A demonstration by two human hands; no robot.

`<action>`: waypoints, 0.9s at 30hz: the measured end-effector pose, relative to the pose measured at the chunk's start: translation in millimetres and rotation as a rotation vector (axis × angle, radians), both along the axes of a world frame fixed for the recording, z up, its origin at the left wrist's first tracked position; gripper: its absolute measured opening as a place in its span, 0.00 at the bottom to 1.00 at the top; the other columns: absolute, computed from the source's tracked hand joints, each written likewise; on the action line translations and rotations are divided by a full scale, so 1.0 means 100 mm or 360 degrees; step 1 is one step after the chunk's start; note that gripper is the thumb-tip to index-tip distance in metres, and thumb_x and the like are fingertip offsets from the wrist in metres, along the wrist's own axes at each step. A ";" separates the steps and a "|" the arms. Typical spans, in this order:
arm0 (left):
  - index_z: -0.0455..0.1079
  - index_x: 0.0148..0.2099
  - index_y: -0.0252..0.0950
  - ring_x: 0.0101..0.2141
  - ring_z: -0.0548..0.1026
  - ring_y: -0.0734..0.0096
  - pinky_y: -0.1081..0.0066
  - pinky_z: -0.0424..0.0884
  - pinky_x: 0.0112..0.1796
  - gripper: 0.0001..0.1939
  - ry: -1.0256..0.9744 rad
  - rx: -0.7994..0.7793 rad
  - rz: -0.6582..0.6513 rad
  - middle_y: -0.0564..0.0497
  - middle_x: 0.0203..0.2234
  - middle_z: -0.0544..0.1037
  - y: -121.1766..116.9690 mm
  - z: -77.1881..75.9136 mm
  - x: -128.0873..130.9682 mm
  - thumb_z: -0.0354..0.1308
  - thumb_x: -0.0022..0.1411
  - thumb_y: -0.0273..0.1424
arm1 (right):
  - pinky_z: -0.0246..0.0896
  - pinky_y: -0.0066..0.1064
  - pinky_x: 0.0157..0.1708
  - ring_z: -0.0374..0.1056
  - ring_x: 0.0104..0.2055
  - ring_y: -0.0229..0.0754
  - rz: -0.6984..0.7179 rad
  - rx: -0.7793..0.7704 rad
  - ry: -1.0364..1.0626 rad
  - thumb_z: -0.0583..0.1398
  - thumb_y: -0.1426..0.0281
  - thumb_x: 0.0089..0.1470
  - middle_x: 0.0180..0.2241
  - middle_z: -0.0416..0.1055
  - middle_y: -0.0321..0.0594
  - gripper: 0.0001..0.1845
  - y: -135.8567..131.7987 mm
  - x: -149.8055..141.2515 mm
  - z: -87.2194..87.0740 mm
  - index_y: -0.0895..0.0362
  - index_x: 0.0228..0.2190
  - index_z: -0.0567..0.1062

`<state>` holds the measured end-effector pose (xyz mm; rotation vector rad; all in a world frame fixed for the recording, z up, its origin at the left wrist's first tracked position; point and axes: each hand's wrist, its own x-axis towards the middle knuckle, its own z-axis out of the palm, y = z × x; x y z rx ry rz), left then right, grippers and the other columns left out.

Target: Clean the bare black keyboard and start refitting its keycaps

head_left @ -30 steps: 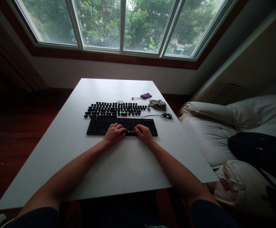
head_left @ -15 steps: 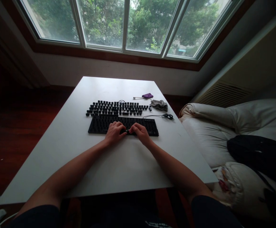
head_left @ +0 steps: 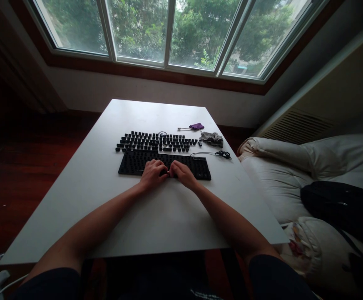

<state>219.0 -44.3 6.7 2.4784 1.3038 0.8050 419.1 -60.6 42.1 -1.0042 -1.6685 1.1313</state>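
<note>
A black keyboard (head_left: 131, 163) lies on the white table, its key bed dark and apparently without caps. My left hand (head_left: 152, 171) rests over its middle with the fingers curled and the thumb near the front edge. Close beside it, my right hand (head_left: 181, 171) is closed, thumb and forefinger pinched together. Their fingertips meet at the keyboard's front middle; whatever small thing sits between them is too small and hidden to name. Behind the keyboard, loose black keycaps (head_left: 140, 142) stand in rows.
A cable (head_left: 222, 154) lies coiled right of the keyboard. Farther back are a grey cloth (head_left: 212, 139), a purple cloth (head_left: 197, 126) and a thin white-tipped stick (head_left: 184, 128). A pale sofa (head_left: 269, 179) with a black bag (head_left: 340, 204) stands beside the white table (head_left: 131, 233).
The view has shifted slightly, so the table sits a little farther right. My right fingers have curled in more, and the small greenish spot between the hands no longer shows.
</note>
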 end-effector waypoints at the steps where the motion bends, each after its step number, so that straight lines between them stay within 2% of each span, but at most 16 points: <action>1: 0.78 0.42 0.43 0.47 0.70 0.56 0.54 0.62 0.49 0.08 0.0004 0.0003 0.0000 0.48 0.43 0.78 0.00 0.00 0.00 0.64 0.64 0.39 | 0.70 0.37 0.45 0.69 0.33 0.41 0.0007 0.0007 -0.0080 0.53 0.49 0.66 0.26 0.70 0.36 0.25 0.00 0.00 -0.04 0.53 0.26 0.68; 4: 0.78 0.42 0.43 0.47 0.70 0.57 0.55 0.62 0.50 0.07 0.0010 0.0008 0.0006 0.48 0.43 0.78 -0.01 0.00 0.01 0.64 0.63 0.38 | 0.69 0.37 0.47 0.71 0.36 0.42 -0.0006 0.0032 -0.0059 0.52 0.50 0.67 0.27 0.70 0.36 0.24 -0.01 0.01 -0.11 0.53 0.27 0.69; 9: 0.77 0.42 0.43 0.48 0.70 0.56 0.54 0.63 0.50 0.07 0.0012 -0.0006 0.0007 0.48 0.44 0.78 0.00 0.02 0.01 0.65 0.62 0.37 | 0.70 0.37 0.45 0.71 0.34 0.42 -0.0149 0.0094 0.0079 0.52 0.51 0.67 0.26 0.70 0.35 0.23 -0.01 0.09 -0.13 0.53 0.28 0.70; 16: 0.76 0.43 0.42 0.49 0.71 0.56 0.55 0.63 0.52 0.07 -0.0021 -0.0029 -0.0069 0.48 0.47 0.78 0.02 0.04 0.01 0.64 0.61 0.34 | 0.63 0.33 0.36 0.67 0.30 0.40 -0.0349 0.0357 -0.0323 0.52 0.57 0.69 0.26 0.71 0.36 0.20 0.03 0.26 -0.16 0.54 0.28 0.72; 18: 0.76 0.43 0.42 0.49 0.71 0.56 0.54 0.63 0.52 0.07 -0.0018 -0.0028 -0.0076 0.47 0.47 0.78 0.03 0.04 0.01 0.64 0.62 0.35 | 0.62 0.33 0.37 0.67 0.32 0.41 -0.0349 0.0467 -0.0450 0.53 0.59 0.68 0.28 0.71 0.37 0.18 0.03 0.28 -0.19 0.54 0.29 0.73; 22: 0.76 0.45 0.43 0.50 0.71 0.56 0.54 0.63 0.53 0.09 0.0003 -0.0018 -0.0063 0.47 0.47 0.78 0.04 0.06 -0.02 0.62 0.63 0.35 | 0.64 0.37 0.43 0.68 0.40 0.45 -0.0261 0.0732 -0.0643 0.55 0.64 0.67 0.34 0.74 0.42 0.13 0.05 0.27 -0.25 0.54 0.34 0.77; 27: 0.76 0.46 0.43 0.51 0.71 0.55 0.54 0.63 0.53 0.09 -0.0001 0.0023 0.0089 0.47 0.47 0.77 0.14 0.07 -0.14 0.59 0.65 0.34 | 0.67 0.39 0.45 0.68 0.43 0.46 -0.0068 0.0921 -0.0862 0.59 0.68 0.65 0.38 0.75 0.43 0.09 0.06 0.26 -0.33 0.52 0.38 0.81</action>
